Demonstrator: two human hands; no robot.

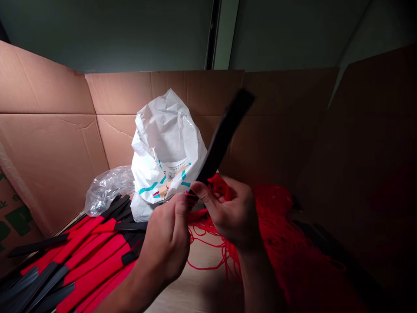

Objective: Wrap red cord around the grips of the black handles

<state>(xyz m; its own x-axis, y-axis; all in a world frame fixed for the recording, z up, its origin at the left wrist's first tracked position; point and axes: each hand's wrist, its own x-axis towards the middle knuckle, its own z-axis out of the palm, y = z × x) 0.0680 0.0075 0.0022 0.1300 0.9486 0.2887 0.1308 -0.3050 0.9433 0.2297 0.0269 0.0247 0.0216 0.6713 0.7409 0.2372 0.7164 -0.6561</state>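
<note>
In the middle, my right hand (233,213) is closed around the lower end of a flat black strip (223,139), which tilts up and to the right. A bunched piece of red fabric (221,187) shows between that hand's fingers. Close beside it, my left hand (167,241) is curled into a fist with the thumb up, gripping red cord (192,198) that runs between the hands. Its fingertips are hidden. Loose red strands (206,267) hang below onto the light surface.
Red-and-black strips (94,252) lie piled at left. An upright open white plastic bag (166,130) stands behind my hands, beside a clear plastic bag (109,187). A large tangle of red cord (286,243) fills the dim right side. Cardboard walls (48,152) surround the area.
</note>
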